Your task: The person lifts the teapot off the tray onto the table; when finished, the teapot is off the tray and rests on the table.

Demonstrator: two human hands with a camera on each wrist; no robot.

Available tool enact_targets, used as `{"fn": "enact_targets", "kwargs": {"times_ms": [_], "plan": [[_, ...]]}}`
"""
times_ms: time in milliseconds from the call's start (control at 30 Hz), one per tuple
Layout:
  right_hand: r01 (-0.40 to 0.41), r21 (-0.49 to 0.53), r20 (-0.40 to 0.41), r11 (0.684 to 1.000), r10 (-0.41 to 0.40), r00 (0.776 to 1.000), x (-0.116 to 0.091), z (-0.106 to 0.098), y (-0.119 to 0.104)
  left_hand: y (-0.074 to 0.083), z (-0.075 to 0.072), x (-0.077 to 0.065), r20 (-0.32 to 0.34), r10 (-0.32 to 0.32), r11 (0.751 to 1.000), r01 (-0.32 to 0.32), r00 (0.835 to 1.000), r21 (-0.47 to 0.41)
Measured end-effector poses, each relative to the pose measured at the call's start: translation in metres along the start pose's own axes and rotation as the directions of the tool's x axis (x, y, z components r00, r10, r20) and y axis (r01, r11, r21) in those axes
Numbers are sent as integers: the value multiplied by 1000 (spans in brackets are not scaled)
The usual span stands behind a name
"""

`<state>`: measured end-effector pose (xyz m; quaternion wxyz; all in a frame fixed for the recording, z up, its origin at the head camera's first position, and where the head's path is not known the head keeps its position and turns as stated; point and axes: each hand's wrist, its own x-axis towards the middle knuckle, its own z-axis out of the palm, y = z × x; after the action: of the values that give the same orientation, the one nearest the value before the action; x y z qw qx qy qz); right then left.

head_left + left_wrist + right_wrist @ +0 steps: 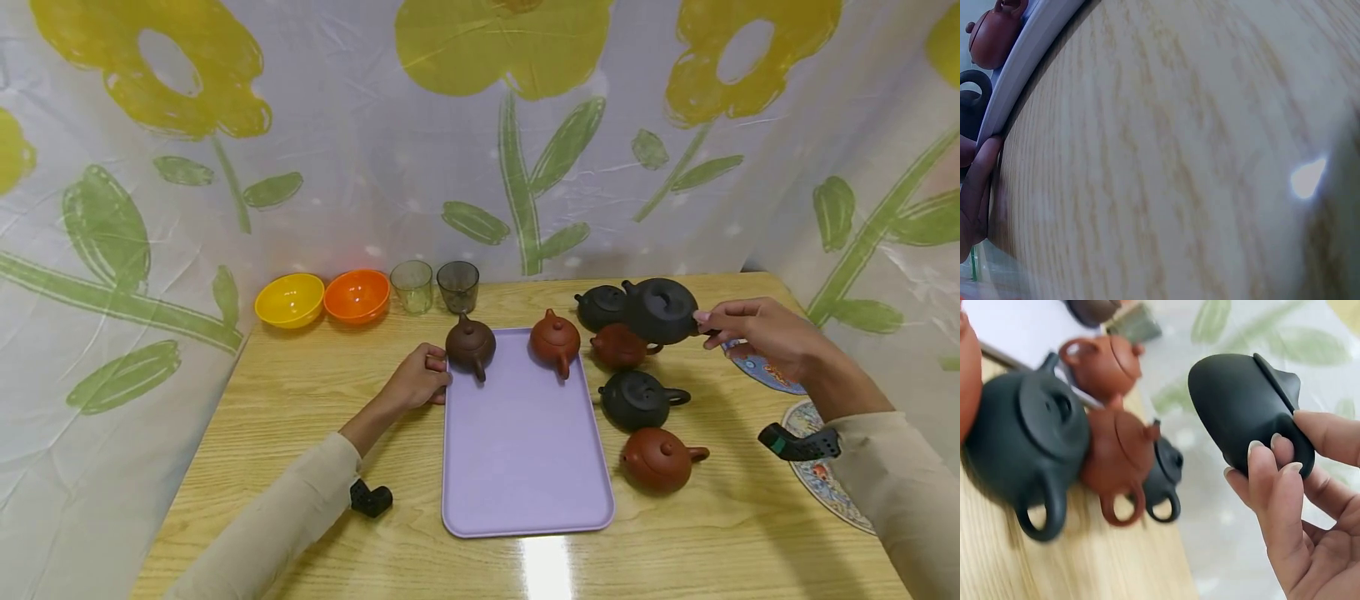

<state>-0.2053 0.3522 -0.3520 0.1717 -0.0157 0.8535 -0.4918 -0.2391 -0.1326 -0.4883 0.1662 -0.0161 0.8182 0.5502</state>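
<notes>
My right hand (776, 337) pinches a black teapot (660, 311) by its handle and holds it raised at the back right. In the right wrist view this teapot (1229, 400) is tilted, its lid still on. At the left edge of a lilac tray (525, 458), my left hand (420, 377) grips the rim near the far end. On the tray's far end stand a dark brown teapot (470, 343), close by the left fingers, and a reddish-brown teapot (555, 340) at the right corner.
Right of the tray, a row holds a small black teapot (602, 307), a red one (618, 346), a larger black one (636, 400) and another red one (657, 460). Bowls (357, 297) and glasses (457, 287) line the back left. Round patterned mats (813, 467) lie under the right arm.
</notes>
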Motion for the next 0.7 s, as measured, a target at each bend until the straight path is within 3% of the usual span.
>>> {"fn": "enact_targets", "kwargs": {"times_ms": [233, 700], "plan": [[-23, 15, -35, 1000, 23, 999, 9, -21, 18, -1, 0, 0, 1, 6, 1000, -6, 1000, 0], [-110, -58, -4, 992, 110, 994, 24, -41, 49, 0, 0, 0, 2, -3, 1000, 3, 1000, -2]]}}
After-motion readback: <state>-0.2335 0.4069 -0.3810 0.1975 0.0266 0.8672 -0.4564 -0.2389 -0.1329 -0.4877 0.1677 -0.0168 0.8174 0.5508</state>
